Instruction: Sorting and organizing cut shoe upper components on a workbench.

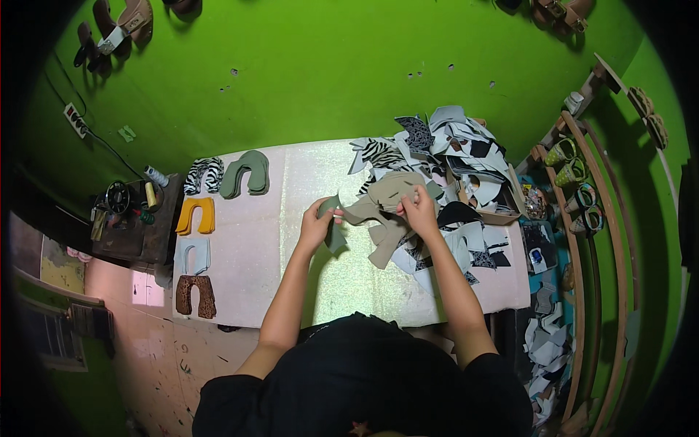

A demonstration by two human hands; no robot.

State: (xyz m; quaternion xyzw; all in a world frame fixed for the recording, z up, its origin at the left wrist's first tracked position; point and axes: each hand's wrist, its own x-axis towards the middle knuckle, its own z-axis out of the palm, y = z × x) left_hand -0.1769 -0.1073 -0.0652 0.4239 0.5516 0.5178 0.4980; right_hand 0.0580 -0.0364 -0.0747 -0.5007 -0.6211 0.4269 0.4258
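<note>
Over the middle of the table my left hand (314,224) is closed on a dark green cut piece (335,239), pinched between fingers and thumb. My right hand (420,211) grips several beige cut pieces (393,191) with curved edges, which fan out between both hands. One beige strip reaches across to the fingers of my left hand. To the left lie U-shaped stacks: zebra-patterned pieces (204,175), green pieces (246,173), yellow pieces (195,216), pale grey pieces (192,256) and brown spotted pieces (195,296).
A heap of offcuts (466,149) spills around a cardboard box (502,217) on the right of the pale table (247,291). At left stands a sewing machine (120,197) with a thread cone (156,175). A wooden rack (593,197) holding sandals (571,172) rises at right.
</note>
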